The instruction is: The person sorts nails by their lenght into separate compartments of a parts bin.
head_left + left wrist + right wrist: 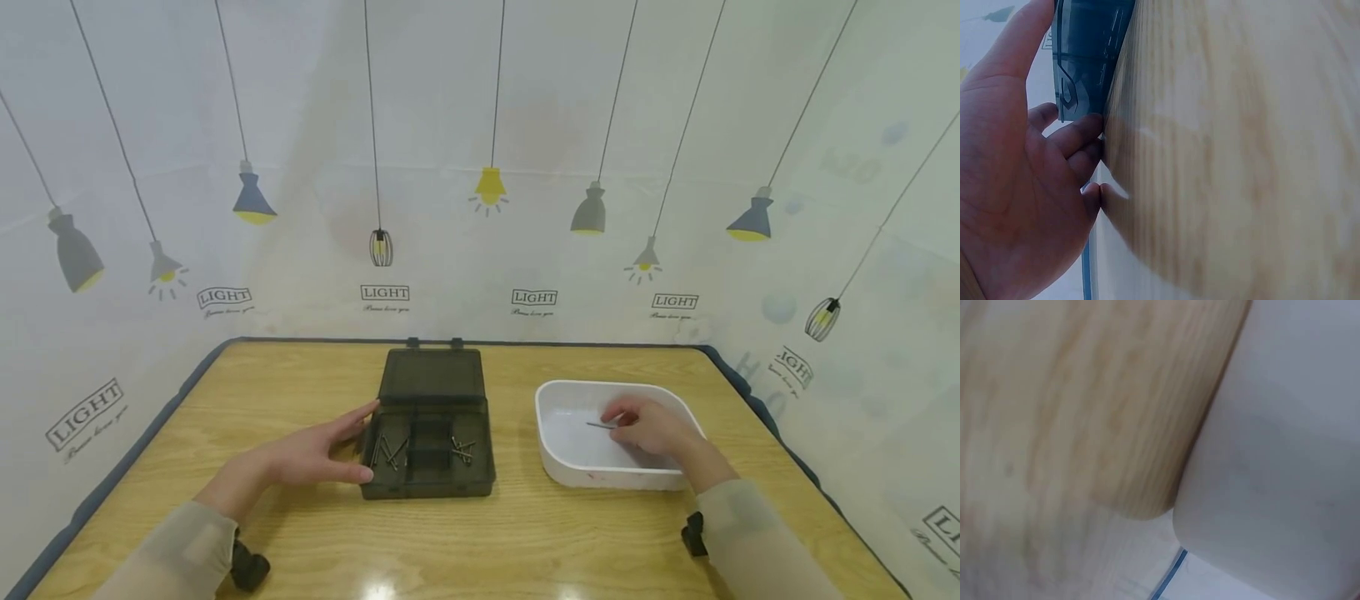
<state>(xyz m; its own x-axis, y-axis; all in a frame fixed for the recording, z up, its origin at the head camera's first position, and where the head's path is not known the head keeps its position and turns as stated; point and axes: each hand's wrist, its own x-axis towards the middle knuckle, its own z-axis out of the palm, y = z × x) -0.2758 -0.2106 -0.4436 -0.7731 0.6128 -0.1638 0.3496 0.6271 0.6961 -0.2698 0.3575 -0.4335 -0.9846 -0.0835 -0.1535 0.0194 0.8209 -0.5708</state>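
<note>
A dark translucent compartment box (pixel 427 487) lies on the table with its lid raised at the back. Thin metal screws (pixel 390 450) lie in its left compartment, and several shorter-looking ones (pixel 462 451) on the right. My left hand (pixel 311 454) rests against the box's left side, thumb at the front corner and index finger farther back. Inside a white tray (pixel 600 477), my right hand (pixel 645 427) pinches one end of a thin metal screw (pixel 597 425) between thumb and index finger. The right wrist view shows only the tray's outer wall (pixel 1272 462), not the hand.
The wooden table (pixel 420 550) has a dark blue edge strip (pixel 525 342) along its back. Behind it hangs a white backdrop (pixel 442 100) printed with lamps. A gap of bare wood separates the box from the tray.
</note>
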